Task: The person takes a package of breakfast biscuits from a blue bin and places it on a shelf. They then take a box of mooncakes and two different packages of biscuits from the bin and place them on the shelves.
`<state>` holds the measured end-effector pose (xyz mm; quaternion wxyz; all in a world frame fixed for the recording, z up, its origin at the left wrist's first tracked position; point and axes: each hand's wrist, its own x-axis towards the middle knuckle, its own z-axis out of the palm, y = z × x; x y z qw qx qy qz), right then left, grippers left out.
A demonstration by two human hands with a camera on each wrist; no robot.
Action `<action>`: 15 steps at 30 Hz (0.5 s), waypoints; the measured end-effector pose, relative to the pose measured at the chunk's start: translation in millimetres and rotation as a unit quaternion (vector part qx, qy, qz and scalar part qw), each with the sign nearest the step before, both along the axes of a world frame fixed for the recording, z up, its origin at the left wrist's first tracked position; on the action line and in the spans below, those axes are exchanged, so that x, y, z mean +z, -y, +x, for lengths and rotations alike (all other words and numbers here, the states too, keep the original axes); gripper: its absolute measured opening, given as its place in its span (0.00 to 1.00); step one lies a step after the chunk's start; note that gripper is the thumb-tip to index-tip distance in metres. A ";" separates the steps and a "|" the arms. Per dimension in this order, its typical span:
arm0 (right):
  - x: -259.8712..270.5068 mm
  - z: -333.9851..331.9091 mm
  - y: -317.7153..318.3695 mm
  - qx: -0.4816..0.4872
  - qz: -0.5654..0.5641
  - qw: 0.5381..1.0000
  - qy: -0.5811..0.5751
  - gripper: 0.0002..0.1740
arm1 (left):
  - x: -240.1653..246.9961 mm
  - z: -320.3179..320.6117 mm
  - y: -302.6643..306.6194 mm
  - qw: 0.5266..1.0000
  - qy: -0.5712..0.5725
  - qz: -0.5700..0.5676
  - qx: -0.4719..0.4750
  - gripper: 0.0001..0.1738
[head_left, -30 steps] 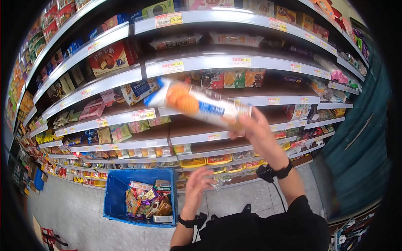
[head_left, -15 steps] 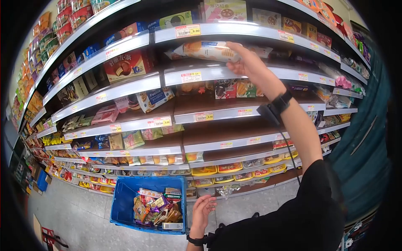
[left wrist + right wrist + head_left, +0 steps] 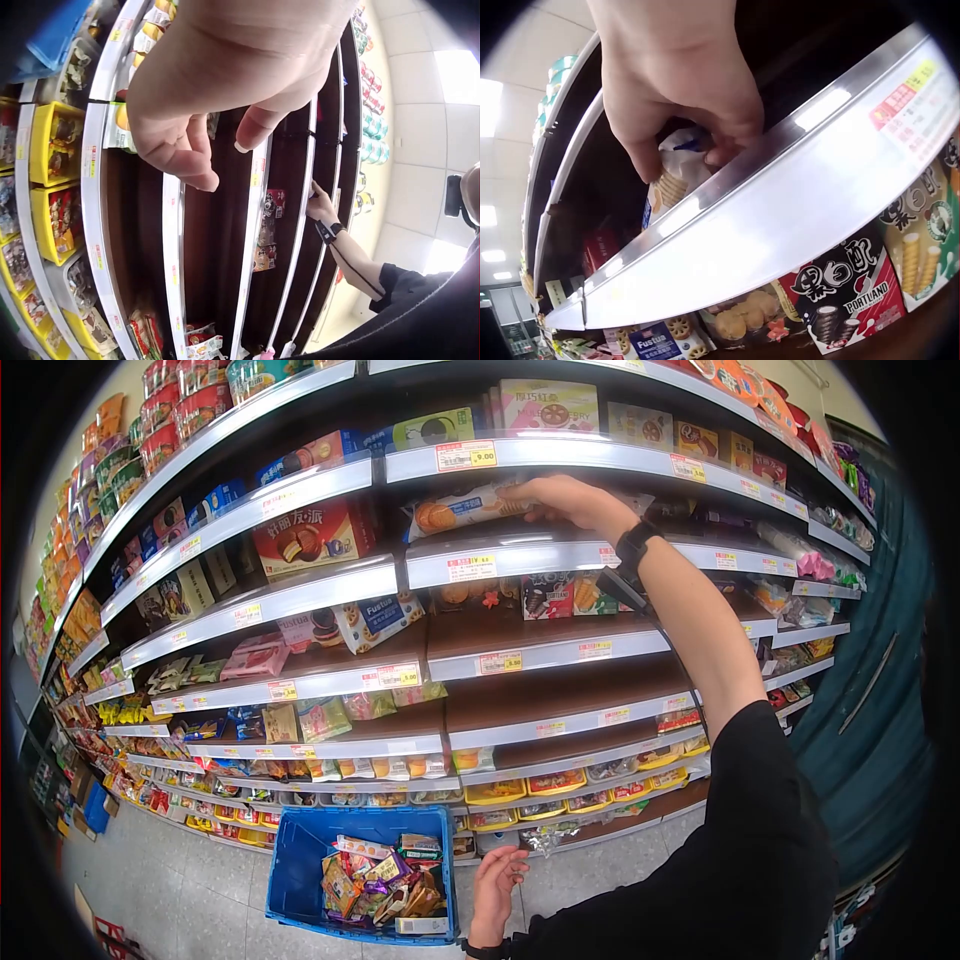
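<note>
My right hand [image 3: 575, 500] reaches into the shelf below the 9.00 price tag and grips the right end of a long biscuit packet [image 3: 455, 510], which lies along the shelf behind its front edge. In the right wrist view, thumb and fingers of the right hand [image 3: 682, 82] pinch the white wrapper [image 3: 682, 169], partly hidden by the shelf rim. My left hand [image 3: 497, 890] hangs low beside the blue crate [image 3: 360, 815], holding nothing, its fingers loosely bent. The left wrist view shows the left hand [image 3: 225, 82] in front of the lower shelves.
Snack packets [image 3: 385, 880] fill the bottom of the crate. A red box [image 3: 310, 538] stands on the shelf to the left, and a pink and green box [image 3: 548, 405] above. Yellow trays [image 3: 495, 790] line the low shelves. A green curtain [image 3: 860, 690] hangs at the right.
My right hand has carried the packet from in front of the shelves up and onto the shelf, where it now lies. The left hand has moved down and slightly right in the head view.
</note>
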<state>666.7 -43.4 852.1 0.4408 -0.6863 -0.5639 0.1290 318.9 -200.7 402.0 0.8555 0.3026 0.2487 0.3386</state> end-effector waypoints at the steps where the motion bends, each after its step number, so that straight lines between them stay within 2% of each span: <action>1: 1.1 1.2 -4.6 -0.001 -0.019 1.000 0.008 0.35 | -0.3 0.2 -1.8 1.000 -0.009 0.001 0.007 0.15; 5: -2.7 15.7 -33.0 -0.006 -0.036 0.999 0.030 0.34 | -1.1 -2.5 -9.7 1.000 -0.004 0.000 0.028 0.14; 7: 0.2 13.7 -38.8 -0.057 -0.093 0.985 0.131 0.35 | -4.0 -4.6 -12.7 0.999 -0.007 0.004 0.041 0.14; 8: 1.2 12.8 -42.4 -0.116 -0.125 0.964 0.203 0.36 | -5.7 -6.2 -13.5 0.998 -0.010 0.004 0.054 0.14; 12: -9.2 24.6 -63.5 -0.109 -0.085 0.955 0.263 0.37 | -7.7 -13.7 -16.9 0.997 -0.018 0.006 0.078 0.14; 14: -13.2 19.7 -68.0 -0.139 -0.078 0.922 0.353 0.35 | -8.0 -16.8 -17.3 0.995 -0.014 -0.012 0.094 0.14; 15: -15.4 20.5 -72.0 -0.137 -0.077 0.924 0.349 0.35 | -7.1 -17.4 -17.9 0.995 -0.017 -0.012 0.097 0.14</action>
